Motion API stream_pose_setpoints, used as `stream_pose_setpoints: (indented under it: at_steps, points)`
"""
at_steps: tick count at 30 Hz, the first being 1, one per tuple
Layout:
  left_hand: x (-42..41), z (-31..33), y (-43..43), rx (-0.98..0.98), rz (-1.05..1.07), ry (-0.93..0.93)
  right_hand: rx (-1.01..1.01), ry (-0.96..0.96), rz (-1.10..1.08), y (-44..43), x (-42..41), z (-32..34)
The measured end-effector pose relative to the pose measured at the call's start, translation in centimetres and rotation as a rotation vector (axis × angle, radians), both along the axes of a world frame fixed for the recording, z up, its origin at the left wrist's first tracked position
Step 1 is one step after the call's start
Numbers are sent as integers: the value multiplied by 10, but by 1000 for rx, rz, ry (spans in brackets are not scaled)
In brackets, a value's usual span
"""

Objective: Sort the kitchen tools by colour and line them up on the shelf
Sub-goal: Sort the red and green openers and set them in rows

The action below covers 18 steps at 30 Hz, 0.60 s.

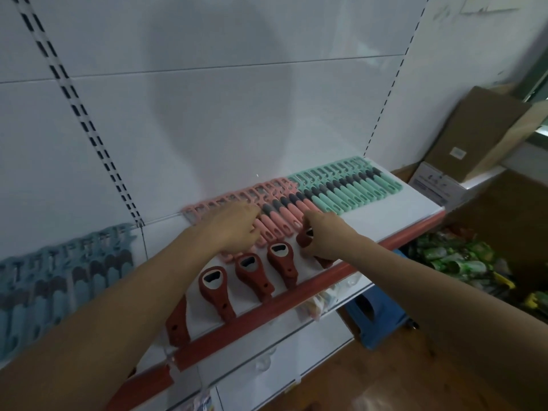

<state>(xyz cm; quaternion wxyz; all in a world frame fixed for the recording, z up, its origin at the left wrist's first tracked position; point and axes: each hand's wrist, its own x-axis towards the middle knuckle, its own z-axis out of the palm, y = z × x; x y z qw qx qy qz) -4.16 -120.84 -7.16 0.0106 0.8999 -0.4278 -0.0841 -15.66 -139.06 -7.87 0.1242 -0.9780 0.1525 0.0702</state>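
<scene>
Clamping one of five red openers (255, 272), right grip (323, 239); left grip (234, 229) flat on peelers (283, 216).

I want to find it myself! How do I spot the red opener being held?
Find the white shelf with the red front edge. A row of dark red bottle openers lies along that edge; go to its right end. That opener alone is gripped by the right hand, while the others lie flat.

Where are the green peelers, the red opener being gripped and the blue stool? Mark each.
green peelers (363, 192): head view, a mint handle mid-row.
gripped red opener (303, 241): head view, its exposed head.
blue stool (382, 327): head view, its side panel.
</scene>
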Motion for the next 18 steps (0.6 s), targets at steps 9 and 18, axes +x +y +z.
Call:
stream_pose_setpoints:
  at_steps: [9,18]
  points:
    - [-2,5,6,-1,-28,28,-21,92,-45,1,3,-1]
    - [-1,8,18,-3,-39,5,-96,75,-128,7,-5,-6]
